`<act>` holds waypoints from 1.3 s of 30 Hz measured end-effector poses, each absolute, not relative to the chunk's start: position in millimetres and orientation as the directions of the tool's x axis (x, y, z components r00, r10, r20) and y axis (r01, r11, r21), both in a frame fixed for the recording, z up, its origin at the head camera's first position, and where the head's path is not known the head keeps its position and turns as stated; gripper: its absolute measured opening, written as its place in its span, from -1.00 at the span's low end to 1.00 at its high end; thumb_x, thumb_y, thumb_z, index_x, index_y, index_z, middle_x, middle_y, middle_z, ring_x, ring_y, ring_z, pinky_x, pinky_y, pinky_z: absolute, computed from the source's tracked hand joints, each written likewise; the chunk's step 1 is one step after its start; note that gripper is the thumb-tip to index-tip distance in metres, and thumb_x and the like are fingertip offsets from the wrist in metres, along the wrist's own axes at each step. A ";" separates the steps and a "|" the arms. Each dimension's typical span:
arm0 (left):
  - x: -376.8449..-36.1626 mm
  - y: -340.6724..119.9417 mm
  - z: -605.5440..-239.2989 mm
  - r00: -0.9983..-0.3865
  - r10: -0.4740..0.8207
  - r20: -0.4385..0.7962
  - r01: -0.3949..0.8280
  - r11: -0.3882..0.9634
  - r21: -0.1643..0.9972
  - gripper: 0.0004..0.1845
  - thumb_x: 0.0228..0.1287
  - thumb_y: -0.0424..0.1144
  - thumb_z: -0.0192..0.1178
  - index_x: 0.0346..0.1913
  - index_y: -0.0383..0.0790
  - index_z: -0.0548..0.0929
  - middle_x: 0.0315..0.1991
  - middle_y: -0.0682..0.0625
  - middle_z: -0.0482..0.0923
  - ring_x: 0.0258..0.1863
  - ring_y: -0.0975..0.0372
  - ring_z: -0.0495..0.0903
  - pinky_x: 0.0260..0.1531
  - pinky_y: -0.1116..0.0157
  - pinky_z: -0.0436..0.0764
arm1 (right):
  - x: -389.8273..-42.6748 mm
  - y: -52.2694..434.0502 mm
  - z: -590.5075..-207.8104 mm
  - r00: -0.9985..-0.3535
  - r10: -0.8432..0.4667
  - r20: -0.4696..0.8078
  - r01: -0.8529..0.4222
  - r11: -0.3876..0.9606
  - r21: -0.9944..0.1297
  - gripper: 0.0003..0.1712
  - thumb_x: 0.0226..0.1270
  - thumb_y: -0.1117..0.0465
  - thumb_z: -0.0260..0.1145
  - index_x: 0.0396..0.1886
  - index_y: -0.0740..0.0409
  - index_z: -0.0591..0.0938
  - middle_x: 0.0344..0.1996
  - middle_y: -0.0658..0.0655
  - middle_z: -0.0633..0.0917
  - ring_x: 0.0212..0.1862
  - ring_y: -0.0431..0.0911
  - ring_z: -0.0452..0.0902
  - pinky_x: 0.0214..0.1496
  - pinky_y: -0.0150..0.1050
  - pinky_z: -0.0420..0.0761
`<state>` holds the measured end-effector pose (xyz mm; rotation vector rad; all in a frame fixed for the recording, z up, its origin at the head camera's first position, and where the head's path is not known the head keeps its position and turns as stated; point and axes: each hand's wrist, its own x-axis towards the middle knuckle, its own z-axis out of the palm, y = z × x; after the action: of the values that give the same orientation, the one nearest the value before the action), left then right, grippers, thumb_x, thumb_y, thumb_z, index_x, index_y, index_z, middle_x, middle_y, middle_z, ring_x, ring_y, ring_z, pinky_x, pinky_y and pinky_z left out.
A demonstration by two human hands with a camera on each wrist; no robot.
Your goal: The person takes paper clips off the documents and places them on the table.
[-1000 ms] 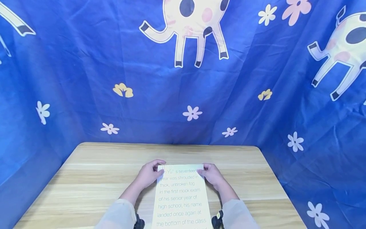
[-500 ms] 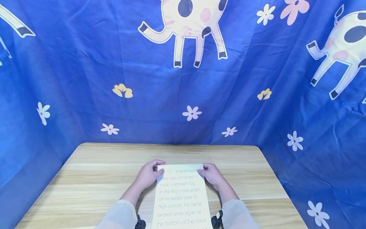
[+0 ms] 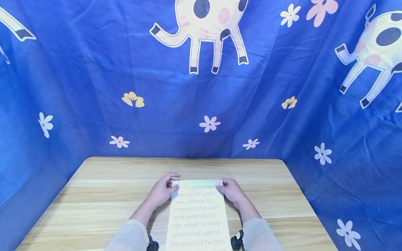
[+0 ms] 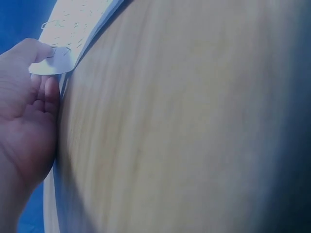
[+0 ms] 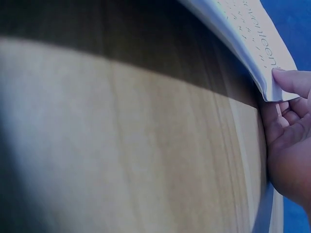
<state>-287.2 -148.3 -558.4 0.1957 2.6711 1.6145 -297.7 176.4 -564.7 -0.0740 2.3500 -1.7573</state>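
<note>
While both hands pinch the paper [image 3: 198,216], blue cloth [image 3: 94,87] backs the table [image 3: 110,195].

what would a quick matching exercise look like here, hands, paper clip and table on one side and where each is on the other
Column one:
1. left hand
2. right hand
3. paper clip
4. wooden table

Column two:
A. under the printed sheets
B. pinching the sheets' top right corner
C. on the top edge, near the left corner
D. pinching the sheets' top left corner

Pairs: 1-D, 2-B, 3-C, 4-A
</note>
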 end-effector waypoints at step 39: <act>-281.2 -152.2 -556.3 -0.988 0.153 0.008 0.078 0.458 0.885 -0.57 0.35 -0.34 0.45 0.23 0.03 0.71 -0.32 0.06 0.44 -0.31 0.23 0.45 -0.36 0.40 0.50 | -298.5 176.1 -566.7 -0.979 -0.158 -0.129 0.080 0.286 -0.955 -0.80 0.51 0.27 0.39 -0.06 0.34 0.77 -0.29 0.06 0.81 -0.23 -0.16 0.65 -0.09 -0.30 0.64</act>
<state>-281.2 -152.2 -556.3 0.2076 2.6203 1.5850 -298.5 176.1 -566.7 -0.0731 2.3522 -1.7650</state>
